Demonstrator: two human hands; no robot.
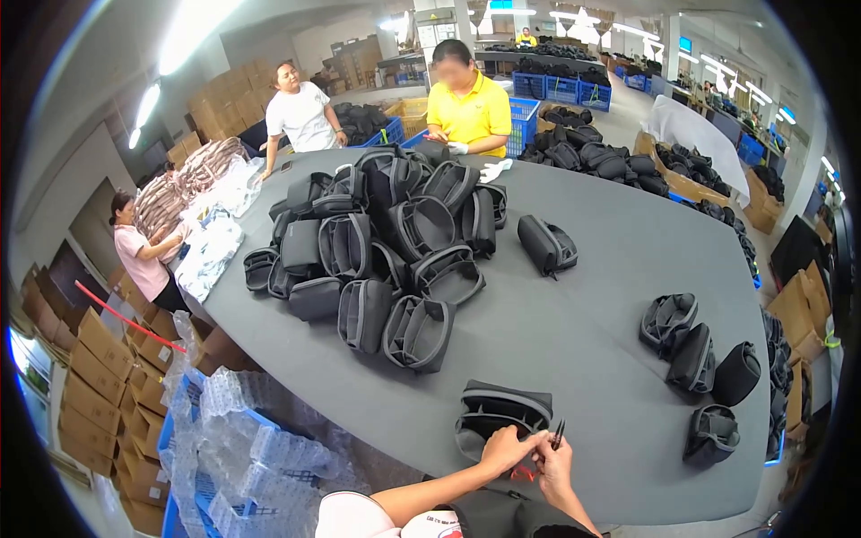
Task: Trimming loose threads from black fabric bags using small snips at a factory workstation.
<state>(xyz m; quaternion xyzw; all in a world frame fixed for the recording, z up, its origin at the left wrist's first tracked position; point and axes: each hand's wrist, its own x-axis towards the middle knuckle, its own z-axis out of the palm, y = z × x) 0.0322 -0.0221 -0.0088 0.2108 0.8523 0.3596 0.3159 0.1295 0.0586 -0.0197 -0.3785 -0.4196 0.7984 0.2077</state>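
Free tabletop point(605, 345) rightward, open black case point(509, 394) ahead

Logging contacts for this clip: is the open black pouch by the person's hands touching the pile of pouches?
Apart. The head view shows grey tabletop between the open black pouch and the pile of pouches.

Single head view: left one of two side-by-side fisheye cameras worn on person's head. Upright, unmirrored, facing down and forward across grey table point(583, 341). Left hand point(504, 450) and right hand point(554, 459) close to lens, low in frame, right of centre; forearms point(438, 490) enter from lower edge. Reaches past table's far side to yellow-shirted co-worker point(471, 109). Straight edges bow toward frame's rim.
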